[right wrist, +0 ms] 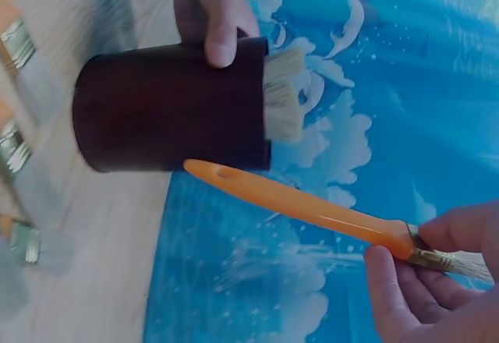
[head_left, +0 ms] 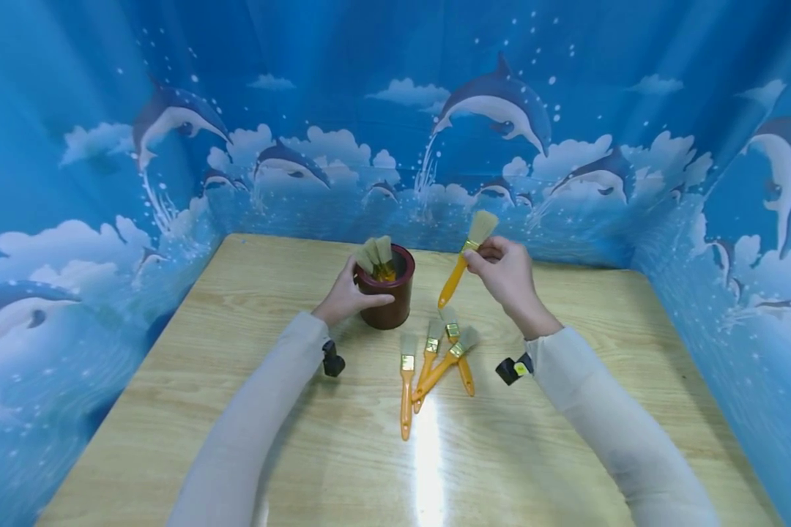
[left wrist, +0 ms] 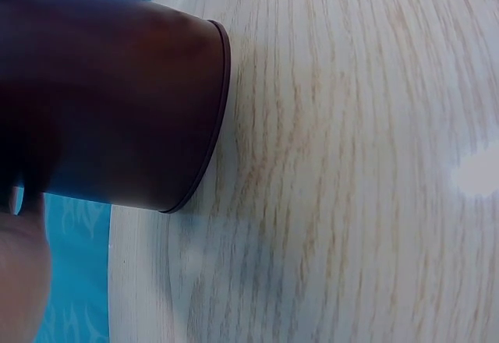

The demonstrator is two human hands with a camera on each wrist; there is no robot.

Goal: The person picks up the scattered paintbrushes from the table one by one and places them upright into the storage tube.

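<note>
The person's left hand (head_left: pixel 347 296) grips a plain dark red-brown cup (head_left: pixel 389 311) by its left side, thumb across the near face. The cup is upright at the far part of the table (head_left: pixel 343 454); several brushes (head_left: pixel 377 255) stand in it, bristles up. To its right, the right hand (head_left: pixel 506 274) pinches an orange-handled brush (head_left: pixel 453 282) near its metal band, bristles up, handle slanting down to the left. Four similar brushes (head_left: pixel 442 368) lie nearer, three of them overlapping. A yellow-green sticker (head_left: pixel 520 369) marks the right wrist's black device, its print too small to read.
</note>
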